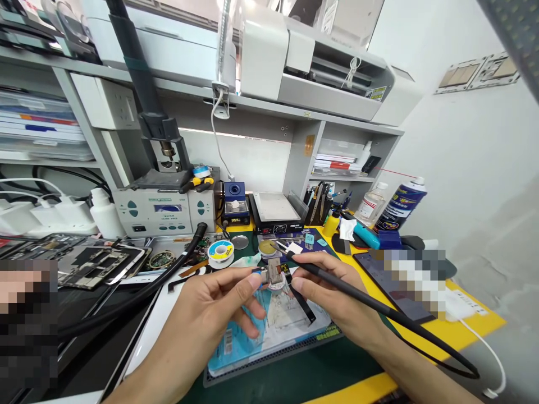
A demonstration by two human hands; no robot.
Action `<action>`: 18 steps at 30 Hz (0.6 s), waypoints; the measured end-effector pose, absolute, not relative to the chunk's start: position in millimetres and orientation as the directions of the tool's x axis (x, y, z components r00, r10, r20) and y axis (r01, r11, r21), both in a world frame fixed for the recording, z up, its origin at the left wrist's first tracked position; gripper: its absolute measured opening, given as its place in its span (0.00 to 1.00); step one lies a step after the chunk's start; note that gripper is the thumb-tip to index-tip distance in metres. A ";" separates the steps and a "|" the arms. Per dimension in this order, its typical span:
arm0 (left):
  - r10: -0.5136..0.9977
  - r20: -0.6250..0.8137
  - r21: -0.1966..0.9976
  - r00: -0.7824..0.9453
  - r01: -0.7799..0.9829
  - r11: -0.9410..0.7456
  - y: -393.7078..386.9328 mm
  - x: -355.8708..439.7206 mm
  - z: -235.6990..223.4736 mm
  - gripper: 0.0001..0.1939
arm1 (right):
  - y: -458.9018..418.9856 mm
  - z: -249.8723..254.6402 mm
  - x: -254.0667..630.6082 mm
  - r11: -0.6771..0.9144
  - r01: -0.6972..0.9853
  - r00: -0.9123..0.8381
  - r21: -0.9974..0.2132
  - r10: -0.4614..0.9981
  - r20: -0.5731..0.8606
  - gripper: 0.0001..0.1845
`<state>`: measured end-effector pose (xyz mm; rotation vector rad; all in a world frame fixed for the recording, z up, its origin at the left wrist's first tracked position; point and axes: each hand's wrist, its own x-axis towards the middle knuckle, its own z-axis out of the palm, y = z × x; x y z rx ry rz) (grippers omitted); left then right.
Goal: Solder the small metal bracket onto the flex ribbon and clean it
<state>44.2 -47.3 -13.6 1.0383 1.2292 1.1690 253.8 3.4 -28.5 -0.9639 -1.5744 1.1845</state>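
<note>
Gripping a small metal clamp (pixel 273 275) between thumb and fingers, your left hand (pixel 214 314) holds it above a blue sheet (pixel 221 345), while your right hand (pixel 332 297) clenches a black soldering iron (pixel 362 294), its tip just beside the clamp.

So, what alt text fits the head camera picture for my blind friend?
The left hand pinches a small metal part while the right hand holds a black soldering iron, over a green repair mat.

One head-worn view looks forward and down from above the bench — close over the left hand (pixel 214 303) and right hand (pixel 332 292), facing the shelf (pixel 295 109) behind — with a wide field bowing the edges.
</note>
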 end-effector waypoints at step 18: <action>0.992 -0.118 0.992 0.048 -0.032 0.120 -44.9 41.8 -18.1 0.21 | 4.4 -31.5 250.4 0.206 -0.013 -0.280 -0.979 0.939 0.201 0.15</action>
